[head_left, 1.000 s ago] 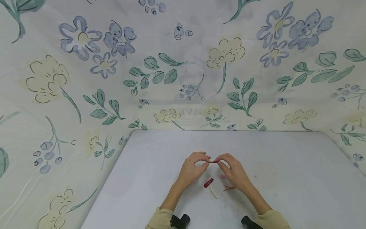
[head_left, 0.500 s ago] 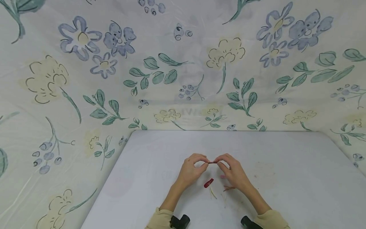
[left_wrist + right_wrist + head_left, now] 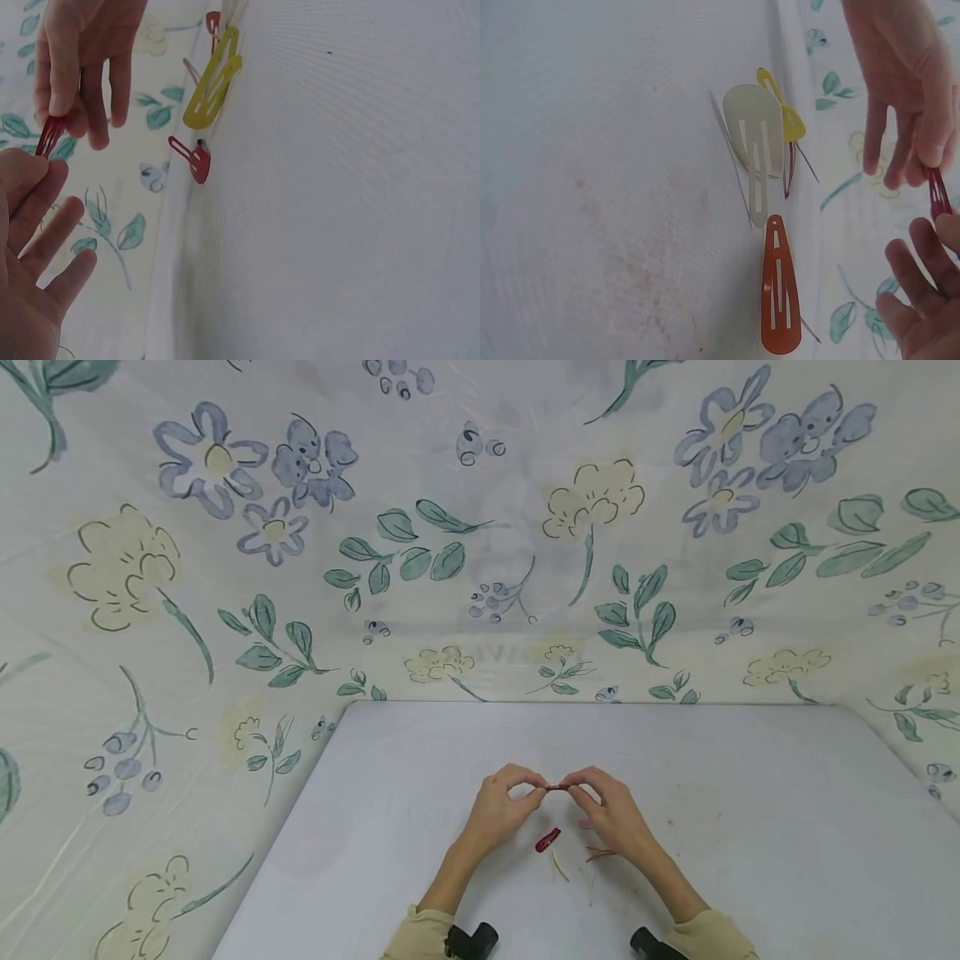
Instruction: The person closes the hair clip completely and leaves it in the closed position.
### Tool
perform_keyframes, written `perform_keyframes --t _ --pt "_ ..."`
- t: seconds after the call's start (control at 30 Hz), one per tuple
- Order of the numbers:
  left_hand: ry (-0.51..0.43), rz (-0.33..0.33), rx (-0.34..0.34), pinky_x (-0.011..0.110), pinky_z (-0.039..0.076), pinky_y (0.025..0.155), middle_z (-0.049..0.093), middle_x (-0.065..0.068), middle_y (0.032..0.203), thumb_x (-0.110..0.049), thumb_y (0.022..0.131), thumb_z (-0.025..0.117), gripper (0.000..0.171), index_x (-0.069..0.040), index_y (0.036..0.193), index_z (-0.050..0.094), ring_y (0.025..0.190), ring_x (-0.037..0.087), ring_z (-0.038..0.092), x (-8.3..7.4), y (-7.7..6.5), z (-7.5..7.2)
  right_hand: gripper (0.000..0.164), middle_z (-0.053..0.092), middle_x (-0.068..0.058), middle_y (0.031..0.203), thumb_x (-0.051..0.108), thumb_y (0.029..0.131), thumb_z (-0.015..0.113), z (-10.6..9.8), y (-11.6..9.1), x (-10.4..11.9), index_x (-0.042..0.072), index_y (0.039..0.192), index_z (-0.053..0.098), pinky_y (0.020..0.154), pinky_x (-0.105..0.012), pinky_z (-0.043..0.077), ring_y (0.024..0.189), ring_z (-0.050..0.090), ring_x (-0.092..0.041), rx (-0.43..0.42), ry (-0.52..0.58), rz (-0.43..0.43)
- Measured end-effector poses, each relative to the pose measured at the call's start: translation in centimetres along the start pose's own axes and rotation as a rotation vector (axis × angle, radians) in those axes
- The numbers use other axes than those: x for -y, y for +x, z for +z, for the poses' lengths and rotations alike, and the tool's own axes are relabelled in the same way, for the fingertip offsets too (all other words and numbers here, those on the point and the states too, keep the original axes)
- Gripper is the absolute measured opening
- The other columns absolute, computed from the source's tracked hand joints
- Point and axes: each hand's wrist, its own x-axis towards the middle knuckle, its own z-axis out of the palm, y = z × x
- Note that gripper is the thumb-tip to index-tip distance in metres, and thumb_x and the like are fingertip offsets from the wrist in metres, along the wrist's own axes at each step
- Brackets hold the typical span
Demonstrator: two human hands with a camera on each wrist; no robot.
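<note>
Over the white table, both hands hold a small dark red snap hair clip [image 3: 557,787] between them. My left hand [image 3: 504,806] pinches one end with thumb and forefinger, and my right hand [image 3: 617,810] pinches the other. In the left wrist view the clip [image 3: 50,138] shows its slotted frame; the other fingers of both hands are spread. Below the hands a red hair clip [image 3: 548,840] lies on the table. In the left wrist view a yellow hair clip [image 3: 212,86] lies beside a red one. An orange hair clip [image 3: 781,292] and a cream one [image 3: 754,127] appear in the right wrist view.
The white table [image 3: 420,735] backs onto a flower-patterned cloth [image 3: 510,543]. A pink piece [image 3: 585,823] lies near the right hand. Black wrist cameras sit at both cuffs, the left one [image 3: 474,940] below the left forearm.
Both hands have come very slightly nearer the body, with the dark red hair clip still pinched between them. The hair clips on the table have not moved.
</note>
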Motion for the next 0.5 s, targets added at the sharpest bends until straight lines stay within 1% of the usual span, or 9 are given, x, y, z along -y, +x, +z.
perform_keyframes --t 0.13,0.23,0.5 --pt "-0.008 -0.007 0.001 0.052 0.048 0.093 0.070 -0.001 0.096 -0.010 0.088 0.069 0.008 -0.012 0.093 0.076 0.100 0.018 0.063 0.11 -0.01 0.03 0.014 0.067 0.001 0.100 0.004 0.095 0.062 -0.05 0.00 0.04 0.013 0.103 0.070 0.071 -0.031 0.058 0.098 0.064 -0.023 0.016 0.037 0.017" --pt "-0.012 -0.010 0.002 0.052 0.049 0.093 0.070 -0.001 0.096 -0.010 0.088 0.069 0.008 -0.013 0.093 0.076 0.100 0.018 0.063 0.27 0.04 0.07 0.014 0.067 -0.002 0.100 0.004 0.095 0.062 -0.12 -0.03 0.09 0.011 0.103 0.070 0.061 -0.029 0.058 0.100 0.063 -0.027 0.023 0.070 0.029" --pt "-0.025 -0.002 0.013 0.051 0.049 0.092 0.071 0.000 0.095 -0.010 0.088 0.070 0.008 -0.011 0.093 0.076 0.098 0.017 0.065 0.37 0.02 0.13 0.012 0.067 -0.005 0.103 0.005 0.096 0.061 -0.20 -0.08 -0.10 0.011 0.103 0.070 0.059 -0.031 0.059 0.105 0.063 -0.032 0.041 0.126 0.061"
